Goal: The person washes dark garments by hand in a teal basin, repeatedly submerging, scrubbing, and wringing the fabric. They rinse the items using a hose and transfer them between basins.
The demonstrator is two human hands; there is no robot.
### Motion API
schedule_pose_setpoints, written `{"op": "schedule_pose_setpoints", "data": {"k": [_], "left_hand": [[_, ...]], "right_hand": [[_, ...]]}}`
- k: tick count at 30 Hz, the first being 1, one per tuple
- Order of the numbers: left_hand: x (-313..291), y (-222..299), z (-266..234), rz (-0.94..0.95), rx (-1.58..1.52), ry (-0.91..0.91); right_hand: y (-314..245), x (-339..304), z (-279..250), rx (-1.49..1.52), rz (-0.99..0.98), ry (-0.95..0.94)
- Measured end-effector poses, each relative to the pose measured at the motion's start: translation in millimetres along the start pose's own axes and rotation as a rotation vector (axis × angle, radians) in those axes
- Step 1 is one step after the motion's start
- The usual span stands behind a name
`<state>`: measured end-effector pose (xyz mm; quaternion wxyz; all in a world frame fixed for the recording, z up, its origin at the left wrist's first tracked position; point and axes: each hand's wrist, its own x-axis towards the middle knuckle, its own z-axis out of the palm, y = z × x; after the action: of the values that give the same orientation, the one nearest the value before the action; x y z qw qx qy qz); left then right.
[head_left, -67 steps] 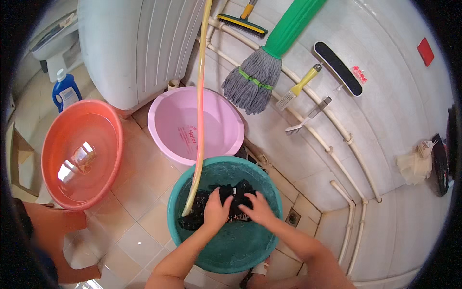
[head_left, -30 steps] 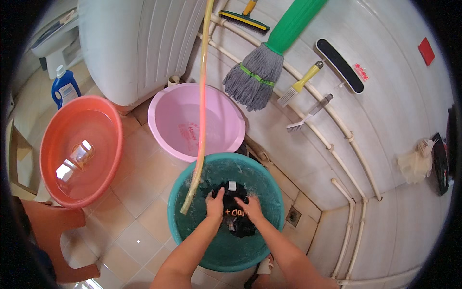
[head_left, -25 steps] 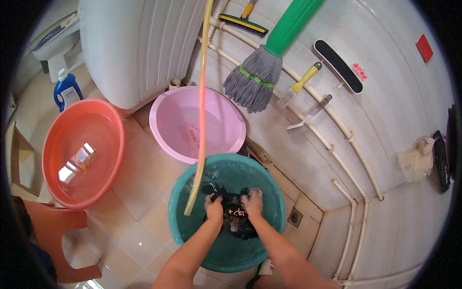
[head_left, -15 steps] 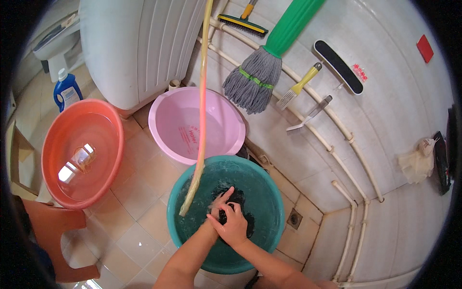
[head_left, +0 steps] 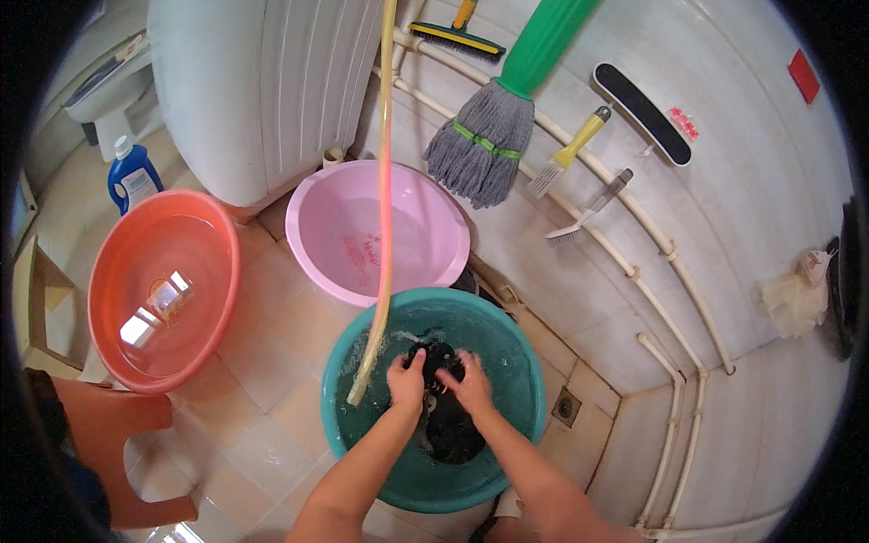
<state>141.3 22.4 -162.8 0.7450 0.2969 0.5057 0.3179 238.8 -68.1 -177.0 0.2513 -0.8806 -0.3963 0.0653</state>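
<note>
A wet black fabric item (head_left: 454,436) lies partly in the water of a green basin (head_left: 534,362); I cannot make out its exact kind. My left hand (head_left: 406,382) grips its upper left part, thumb on top. On the other side my right hand (head_left: 469,385) holds it too, with bent fingers pressed into the material. A small pale round spot shows on the black surface between my hands. The fingertips under the fabric are hidden. Just left of my left hand, the end of a yellowish hose (head_left: 358,391) hangs over the basin.
Behind the basin stands a pink basin (head_left: 303,258); an orange basin of water (head_left: 101,271) is at left, beside a blue bottle (head_left: 134,176) and an orange-brown stool (head_left: 109,443). A grey mop (head_left: 484,145) and brushes (head_left: 579,149) hang along the piped wall.
My hands were close together, one over the other, on the black item. Now they are apart on either side of it, and more of it shows above the water.
</note>
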Motion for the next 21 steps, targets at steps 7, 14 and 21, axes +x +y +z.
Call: {"op": "schedule_pose_setpoints", "data": {"k": [7,14,21], "left_hand": [[2.3,-25.4,-1.2,-0.011,0.038,0.047],[9.1,-30.7,-9.0,-0.458,-0.826,-0.798],[-15.4,-5.6,6.8,0.026,0.38,-0.391]], "right_hand": [[5.9,0.5,-1.8,0.229,0.245,-0.029],[-120.8,-46.6,-54.7,0.199,-0.285,-0.034],[-62.2,11.6,-64.3,0.101,-0.13,0.124]]}}
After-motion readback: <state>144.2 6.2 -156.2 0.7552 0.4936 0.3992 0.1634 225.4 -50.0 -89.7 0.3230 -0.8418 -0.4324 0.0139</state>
